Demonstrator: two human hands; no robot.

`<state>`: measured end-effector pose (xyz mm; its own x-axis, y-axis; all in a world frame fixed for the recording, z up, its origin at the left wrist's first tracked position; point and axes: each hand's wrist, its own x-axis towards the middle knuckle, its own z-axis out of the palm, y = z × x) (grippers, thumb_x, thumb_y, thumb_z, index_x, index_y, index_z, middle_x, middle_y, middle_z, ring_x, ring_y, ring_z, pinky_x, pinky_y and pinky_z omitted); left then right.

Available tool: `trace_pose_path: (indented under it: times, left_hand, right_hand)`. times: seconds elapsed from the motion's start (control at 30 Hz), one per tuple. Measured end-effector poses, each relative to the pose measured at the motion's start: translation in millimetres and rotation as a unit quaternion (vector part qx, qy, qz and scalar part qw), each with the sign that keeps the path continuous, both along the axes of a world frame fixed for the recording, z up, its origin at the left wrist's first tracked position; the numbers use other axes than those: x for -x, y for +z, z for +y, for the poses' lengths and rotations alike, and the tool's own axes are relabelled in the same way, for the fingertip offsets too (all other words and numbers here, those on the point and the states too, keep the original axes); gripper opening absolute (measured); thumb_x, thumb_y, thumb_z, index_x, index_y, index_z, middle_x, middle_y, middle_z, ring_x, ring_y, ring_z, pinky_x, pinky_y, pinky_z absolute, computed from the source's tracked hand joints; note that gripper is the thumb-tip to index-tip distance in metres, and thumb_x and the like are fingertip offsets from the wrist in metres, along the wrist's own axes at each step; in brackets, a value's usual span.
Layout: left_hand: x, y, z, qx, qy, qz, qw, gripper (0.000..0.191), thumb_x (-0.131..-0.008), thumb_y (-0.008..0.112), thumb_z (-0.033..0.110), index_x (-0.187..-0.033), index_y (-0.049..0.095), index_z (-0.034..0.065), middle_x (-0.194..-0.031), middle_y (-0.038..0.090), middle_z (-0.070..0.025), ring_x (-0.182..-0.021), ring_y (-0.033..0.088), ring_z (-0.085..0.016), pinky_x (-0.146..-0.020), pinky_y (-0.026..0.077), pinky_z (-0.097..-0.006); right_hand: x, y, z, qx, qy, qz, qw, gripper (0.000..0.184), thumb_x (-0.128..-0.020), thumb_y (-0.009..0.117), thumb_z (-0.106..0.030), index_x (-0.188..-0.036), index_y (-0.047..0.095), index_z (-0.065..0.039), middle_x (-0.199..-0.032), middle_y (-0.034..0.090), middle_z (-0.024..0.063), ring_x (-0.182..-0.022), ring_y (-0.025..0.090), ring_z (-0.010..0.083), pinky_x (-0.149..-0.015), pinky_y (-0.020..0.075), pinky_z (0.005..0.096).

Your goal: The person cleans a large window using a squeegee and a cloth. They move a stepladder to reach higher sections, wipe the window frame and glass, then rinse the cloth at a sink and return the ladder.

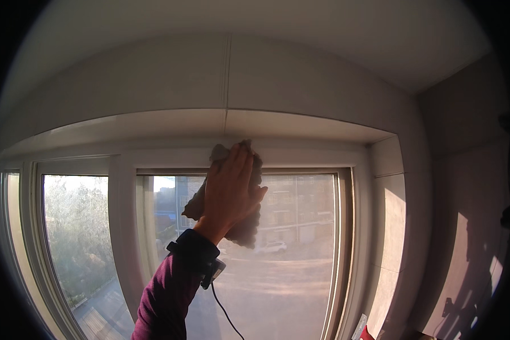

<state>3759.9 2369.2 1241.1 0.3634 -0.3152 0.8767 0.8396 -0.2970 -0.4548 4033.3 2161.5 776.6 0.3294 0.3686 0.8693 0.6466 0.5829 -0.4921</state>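
My left hand (231, 187), in a purple sleeve with a black strap and a small cabled device at the wrist, presses a dark grey cloth (244, 231) against the top of the white window frame (306, 158). The fingers point up and the thumb points right. Below the palm, the cloth hangs in front of the hazy window pane (289, 263). My right hand is out of view.
To the left stands a narrower, streaked window pane (78, 238). A tiled window reveal (389, 221) runs down the right side. At the bottom right edge are a metal strip with holes (359, 326) and a red object (366, 334).
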Motion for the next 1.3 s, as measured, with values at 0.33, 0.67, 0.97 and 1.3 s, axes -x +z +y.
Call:
trace_pose_path:
  times: [0.33,0.67,0.97,1.3]
  left_hand:
    - [54.9,-4.2,0.7,-0.048,0.044,-0.013,0.998,0.047,-0.095,0.063,0.001,-0.142,0.062,0.0024,-0.151,0.062,-0.0162,-0.148,0.054,-0.031,-0.110,0.048,-0.0493]
    - [-51.2,9.3,16.7,-0.049,-0.041,0.047,0.997,0.046,-0.092,0.062,0.002,-0.139,0.063,0.0002,-0.151,0.061,-0.0155,-0.146,0.055,-0.030,-0.111,0.048,-0.0457]
    - [81.5,-4.1,-4.6,-0.021,0.004,-0.028,0.999,0.050,-0.092,0.061,-0.001,-0.143,0.060,0.0028,-0.156,0.057,-0.0156,-0.149,0.051,-0.031,-0.113,0.047,-0.0457]
    - [229.9,-16.7,-40.8,0.060,-0.008,-0.195,0.979,0.049,-0.101,0.050,-0.006,-0.149,0.056,0.0022,-0.155,0.057,-0.0191,-0.145,0.054,-0.037,-0.115,0.049,-0.0487]
  right_hand:
    - [-1.9,-3.2,-5.2,0.003,0.002,0.011,1.000,0.022,-0.090,0.085,-0.014,-0.097,0.068,-0.003,-0.098,0.070,0.0118,-0.087,0.069,0.0264,-0.078,0.0606,0.0439]
    - [-4.1,-11.5,-9.9,0.011,0.005,0.019,1.000,0.022,-0.091,0.085,-0.014,-0.097,0.068,-0.003,-0.098,0.070,0.0115,-0.086,0.069,0.0258,-0.078,0.0604,0.0438]
    - [-16.3,-21.3,-13.8,0.032,0.013,0.023,0.999,0.021,-0.091,0.085,-0.014,-0.096,0.068,-0.003,-0.098,0.070,0.0113,-0.086,0.068,0.0253,-0.078,0.0602,0.0436]
    - [-16.2,-26.9,-6.9,0.043,0.027,0.036,0.998,0.021,-0.092,0.085,-0.015,-0.096,0.068,-0.003,-0.097,0.070,0.0110,-0.086,0.068,0.0247,-0.078,0.0601,0.0435]
